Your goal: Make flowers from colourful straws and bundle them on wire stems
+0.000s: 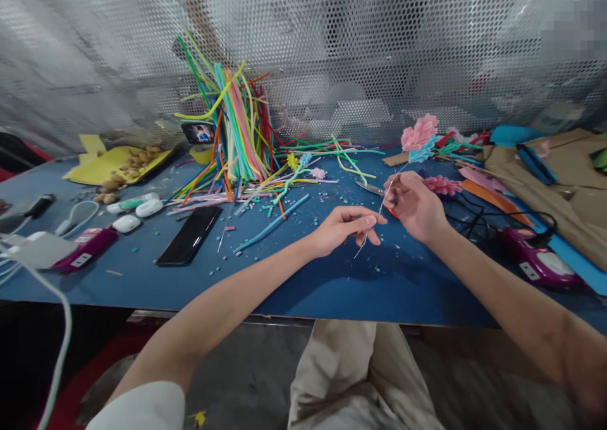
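A craft flower with a pink bloom (pixel 419 134) and light-blue pieces under it tilts up to the right on a thin twisted wire stem (pixel 391 185). My left hand (pixel 351 227) pinches the lower stem between thumb and fingers, and the wire's end pokes out below. Higher up, my right hand (pixel 413 203) has its fingers closed around the stem, a little under the bloom. Scissors (pixel 370 188) lie on the table just behind my hands, their handle partly hidden by my right hand. Another pink flower (pixel 442 186) rests beyond my right wrist.
A big bundle of coloured pipe cleaners (pixel 239 126) stands at the back, with loose ones around it. A black phone (pixel 188 235) lies left; purple power strips (pixel 88 248) sit at both sides. Cardboard (pixel 559 171) covers the right end. A perforated metal panel (pixel 303 50) closes the back.
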Tool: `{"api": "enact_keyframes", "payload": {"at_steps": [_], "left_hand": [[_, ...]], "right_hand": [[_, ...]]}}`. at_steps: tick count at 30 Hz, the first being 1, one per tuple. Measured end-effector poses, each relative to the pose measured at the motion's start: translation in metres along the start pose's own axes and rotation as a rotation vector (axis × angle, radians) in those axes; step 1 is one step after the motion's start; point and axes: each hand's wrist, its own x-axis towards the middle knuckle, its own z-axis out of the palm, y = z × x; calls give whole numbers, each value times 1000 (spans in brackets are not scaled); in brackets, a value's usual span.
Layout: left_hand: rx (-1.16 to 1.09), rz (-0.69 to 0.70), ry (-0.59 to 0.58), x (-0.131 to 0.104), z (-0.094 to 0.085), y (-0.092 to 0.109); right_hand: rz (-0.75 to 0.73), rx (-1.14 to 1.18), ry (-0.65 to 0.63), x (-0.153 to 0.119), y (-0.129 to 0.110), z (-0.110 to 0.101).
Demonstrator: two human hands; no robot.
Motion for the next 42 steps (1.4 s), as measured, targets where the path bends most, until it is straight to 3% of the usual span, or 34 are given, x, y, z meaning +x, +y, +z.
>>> {"api": "enact_keyframes", "payload": {"at_steps": [6,15,20,27,33,42], "left_hand": [[77,40,-37,0,-3,3],[364,161,182,2,-9,5],[443,164,232,2,-11,5],[387,154,94,5,-17,6],[349,120,87,7,-20,4],[949,169,308,1,-13,6]], "right_hand": [[81,6,-28,-2,-4,3],[-27,-356,-65,-4,16,4],[-62,-395,-90,-6,18,4],[-71,-323,-131,-6,16,5],[-44,-263,-126,-9,13,9],[-183,-616,-80,-4,21,3]]}}
